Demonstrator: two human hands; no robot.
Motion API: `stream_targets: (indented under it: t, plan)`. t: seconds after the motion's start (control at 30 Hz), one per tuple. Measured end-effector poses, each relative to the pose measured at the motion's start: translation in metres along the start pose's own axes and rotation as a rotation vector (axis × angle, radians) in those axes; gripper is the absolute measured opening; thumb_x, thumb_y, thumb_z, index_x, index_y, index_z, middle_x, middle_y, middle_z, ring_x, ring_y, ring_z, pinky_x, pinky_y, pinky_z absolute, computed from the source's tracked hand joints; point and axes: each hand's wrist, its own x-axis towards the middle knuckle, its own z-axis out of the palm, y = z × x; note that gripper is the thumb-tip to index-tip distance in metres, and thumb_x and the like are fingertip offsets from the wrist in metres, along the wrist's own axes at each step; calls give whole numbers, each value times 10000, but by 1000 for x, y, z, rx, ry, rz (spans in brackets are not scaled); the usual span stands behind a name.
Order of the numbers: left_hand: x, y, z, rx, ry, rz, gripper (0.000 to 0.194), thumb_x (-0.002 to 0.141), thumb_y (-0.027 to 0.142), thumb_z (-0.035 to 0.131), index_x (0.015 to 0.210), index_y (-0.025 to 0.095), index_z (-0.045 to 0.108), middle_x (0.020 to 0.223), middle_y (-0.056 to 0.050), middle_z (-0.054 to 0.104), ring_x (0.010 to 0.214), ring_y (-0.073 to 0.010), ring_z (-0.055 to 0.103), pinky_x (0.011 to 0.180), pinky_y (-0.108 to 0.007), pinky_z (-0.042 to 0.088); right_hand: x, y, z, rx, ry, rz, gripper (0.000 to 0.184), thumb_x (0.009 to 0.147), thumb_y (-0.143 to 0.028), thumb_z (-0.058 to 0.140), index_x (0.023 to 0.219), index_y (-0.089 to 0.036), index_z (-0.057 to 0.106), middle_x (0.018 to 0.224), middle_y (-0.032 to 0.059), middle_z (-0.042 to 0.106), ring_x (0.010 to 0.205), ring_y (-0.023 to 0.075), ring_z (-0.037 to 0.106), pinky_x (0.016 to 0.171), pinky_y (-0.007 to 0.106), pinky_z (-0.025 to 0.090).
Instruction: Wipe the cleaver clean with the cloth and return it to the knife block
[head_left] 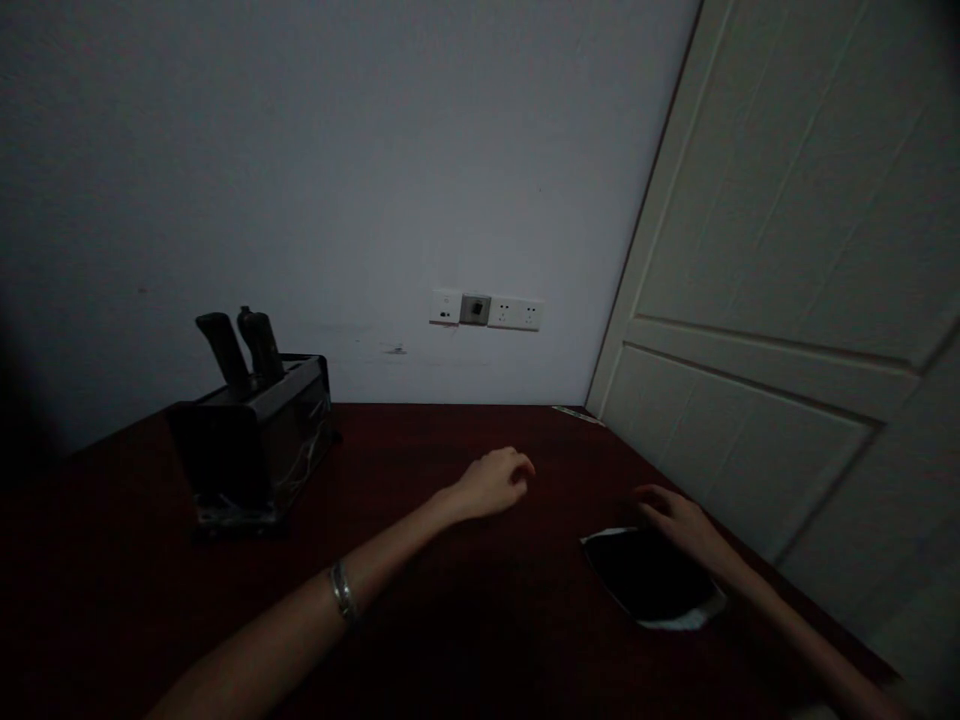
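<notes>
My left hand hovers over the middle of the dark red table, its fingers loosely curled, with a gap at the thumb and nothing visible in them. A silvery bracelet circles that wrist. To the right, my right hand is bent over the far right edge of a flat black piece with a whitish border. Its thumb and fingers look apart. In the dim light I cannot tell whether they touch the black piece, or whether it is a cloth or a pouch.
At the left stands a dark boxy holder with black handles sticking up from it. A thin pale strip lies at the back edge of the table. Sockets and a switch are on the wall. A white panelled door borders the right side.
</notes>
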Motion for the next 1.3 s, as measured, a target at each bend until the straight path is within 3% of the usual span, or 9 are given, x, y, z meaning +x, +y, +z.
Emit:
stream_targets:
  t: [0.17, 0.33, 0.43, 0.57, 0.73, 0.87, 1.0, 1.1, 1.3]
  plan:
    - [9, 20, 63, 164, -201, 314, 273, 817, 208, 497, 1077, 187, 579, 1125, -72, 570, 1022, -201, 522, 778, -296, 448, -13, 49, -12, -92, 17, 59, 282, 678, -369, 533, 875, -201, 645, 989, 112, 685, 940, 272, 629, 863, 367, 462]
    - [14, 38, 105, 385, -168, 622, 188, 822, 197, 509, 991, 172, 590, 1031, -61, 611, 971, -207, 524, 777, -321, 420, -21, 60, -10, -36, 34, 110, 296, 677, -420, 543, 879, -222, 633, 944, 108, 697, 890, 279, 644, 810, 367, 484]
    - [16, 41, 118, 431, -123, 699, 113, 835, 184, 496, 898, 179, 590, 928, -41, 632, 913, -179, 546, 775, -315, 394, -22, 56, -10, -11, 34, 121, 300, 646, -415, 568, 872, -229, 636, 938, 100, 699, 877, 275, 647, 794, 356, 487]
    - [17, 37, 114, 440, -113, 705, 80, 822, 164, 502, 846, 177, 578, 886, -32, 638, 869, -157, 566, 803, -312, 368, -23, 45, -11, 30, 14, 119, 308, 578, -340, 597, 863, -232, 645, 859, 83, 703, 803, 259, 653, 737, 337, 494]
    - [2, 17, 84, 416, -112, 653, 147, 828, 156, 480, 928, 186, 585, 984, -50, 639, 1002, -163, 548, 917, -322, 324, -21, 27, 4, 199, -95, 160, 397, 588, -314, 584, 965, -192, 612, 675, 40, 654, 604, 208, 617, 540, 303, 468]
    - [-27, -12, 47, 416, -139, 605, 199, 821, 148, 494, 991, 196, 585, 1068, -63, 632, 1088, -169, 518, 975, -323, 296, -19, -10, 35, 421, -191, 189, 465, 590, -324, 611, 1030, -184, 550, 641, -3, 592, 528, 159, 570, 450, 262, 429]
    - [-72, -47, 0, 440, -173, 585, 242, 829, 132, 478, 1048, 182, 568, 1131, -63, 621, 1169, -183, 477, 1021, -354, 277, -19, -74, 78, 587, -265, 155, 487, 580, -307, 655, 1036, -205, 519, 615, -47, 540, 485, 126, 536, 410, 238, 426]
    - [-115, -69, -41, 499, -214, 518, 299, 825, 105, 461, 1101, 180, 547, 1214, -74, 579, 1228, -190, 429, 1045, -363, 266, -19, -129, 115, 686, -389, 88, 498, 594, -268, 671, 1053, -202, 489, 629, -54, 545, 500, 117, 538, 416, 234, 457]
    - [-207, -92, -121, 582, -249, 338, 354, 809, 58, 425, 1109, 186, 562, 1278, -88, 532, 1260, -201, 397, 1069, -361, 254, -26, -232, 197, 820, -656, 8, 521, 594, -177, 674, 1067, -197, 457, 595, -82, 524, 480, 107, 541, 412, 244, 493]
